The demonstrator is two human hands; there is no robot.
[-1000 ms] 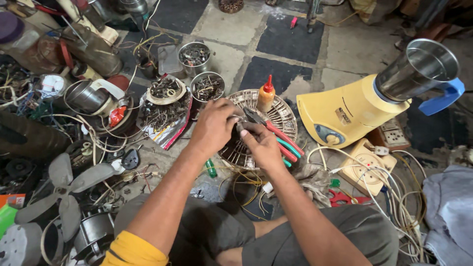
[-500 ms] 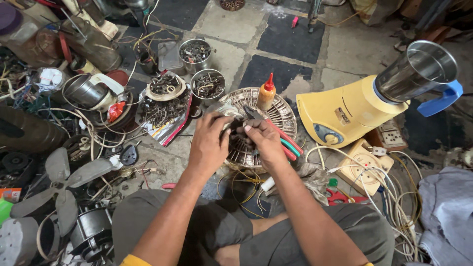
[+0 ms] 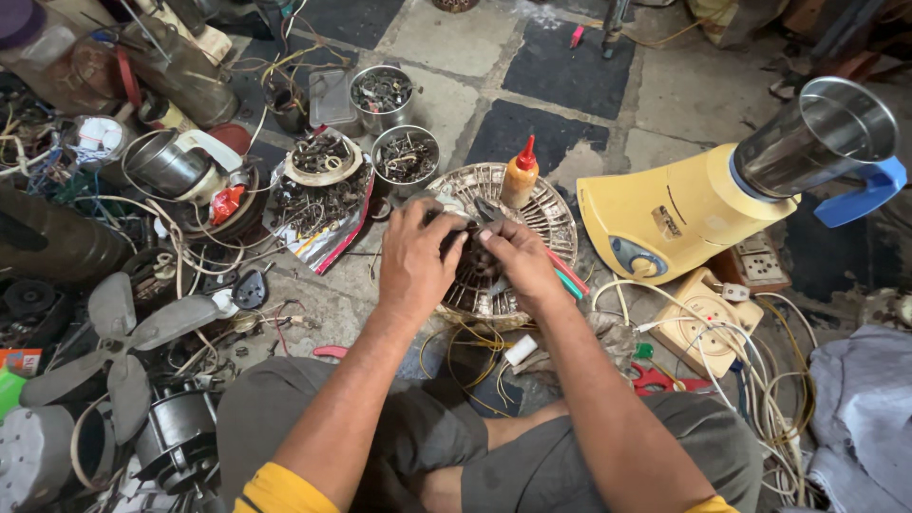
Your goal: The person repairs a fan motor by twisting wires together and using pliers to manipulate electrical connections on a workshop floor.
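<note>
I sit on the floor with both hands over a round wire fan guard (image 3: 551, 214). My left hand (image 3: 414, 261) and my right hand (image 3: 518, 263) close together around a small dark part (image 3: 460, 245) held between them; the fingers hide most of it. A metal tool tip (image 3: 488, 209) sticks out above my right hand's fingers. An orange squeeze bottle with a red nozzle (image 3: 519, 176) stands on the guard just beyond my hands. Red and green handled tools (image 3: 568, 276) lie on the guard by my right wrist.
A yellow mixer base with a steel jar (image 3: 693, 204) lies tipped at the right, next to a cream switch box (image 3: 708, 318) and white cables. Tins of screws (image 3: 406, 157) and scrap parts stand at the left, with grey fan blades (image 3: 119, 337) and a motor (image 3: 176, 432) nearer me.
My hands stay on the small part over the fan guard. The view has shifted slightly, and my arms sit a little lower and more central.
</note>
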